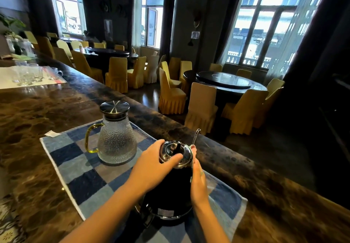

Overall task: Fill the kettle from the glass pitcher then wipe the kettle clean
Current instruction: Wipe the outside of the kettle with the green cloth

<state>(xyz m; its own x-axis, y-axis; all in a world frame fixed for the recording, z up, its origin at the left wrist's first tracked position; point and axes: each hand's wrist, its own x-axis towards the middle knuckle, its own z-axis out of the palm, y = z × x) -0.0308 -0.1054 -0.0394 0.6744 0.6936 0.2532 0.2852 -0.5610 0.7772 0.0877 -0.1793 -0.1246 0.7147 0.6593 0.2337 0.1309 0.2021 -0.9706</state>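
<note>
A black kettle (170, 191) with a thin curved spout stands on its base on a blue checked cloth (83, 178). My left hand (151, 167) grips the kettle's shiny metal lid (175, 150) from the left, fingers curled over its rim. Against the kettle's right side lies my right hand (198, 182), holding the body. To the left on the same cloth stands a textured glass pitcher (116, 138), with a yellow handle and a steel lid; some water shows in it. Neither hand touches the pitcher.
The cloth lies on a dark marbled counter (37, 113) whose far edge runs diagonally to the right. Several drinking glasses (30, 74) stand on a mat at the far left. Beyond the counter are round dark tables and yellow-covered chairs.
</note>
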